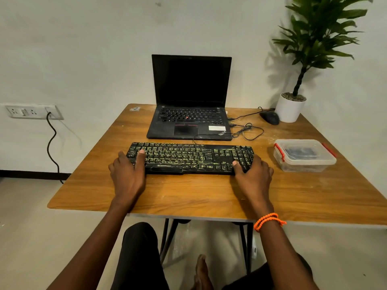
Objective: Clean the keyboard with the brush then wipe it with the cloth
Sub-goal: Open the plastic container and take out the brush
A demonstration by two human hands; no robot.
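Here the left hand (127, 172) and right hand (252, 173) grip the two ends of the flat black plastic keyboard (189, 158) with yellow-smeared keys, thumbs on top, near the wooden table's (188, 195) front edge. Behind sits a dusty black laptop (189, 101); a clear lidded plastic box (303, 154) sits toward the right edge.

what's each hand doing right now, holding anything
Left hand: grips the left end of the keyboard, thumb on the keys.
Right hand: grips the right end of the same keyboard, thumb on top.
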